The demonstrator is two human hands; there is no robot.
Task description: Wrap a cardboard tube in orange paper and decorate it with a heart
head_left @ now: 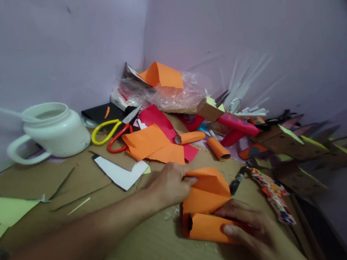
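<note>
An orange paper sheet [207, 192] lies folded and creased on the brown cardboard [147, 243]. Its upper left edge is pinched by my left hand [174, 186]. Just in front is an orange-covered tube [209, 226], its dark open end facing left and the sheet's lower part against it. My right hand [250, 225] grips the tube's right part, thumb in front and fingers behind. Near the right hand lies a black marker [238, 180]. More orange paper [150, 144] and two smaller orange rolls [192, 137] [218, 149] lie behind.
A white mug-like jar [55, 133] stands at the left. Scissors [116, 131] with yellow and red handles lie beside it. White cut paper [119, 172] is in front. Plastic wrap [176, 95] lies at the back, cardboard pieces [287, 139] at the right.
</note>
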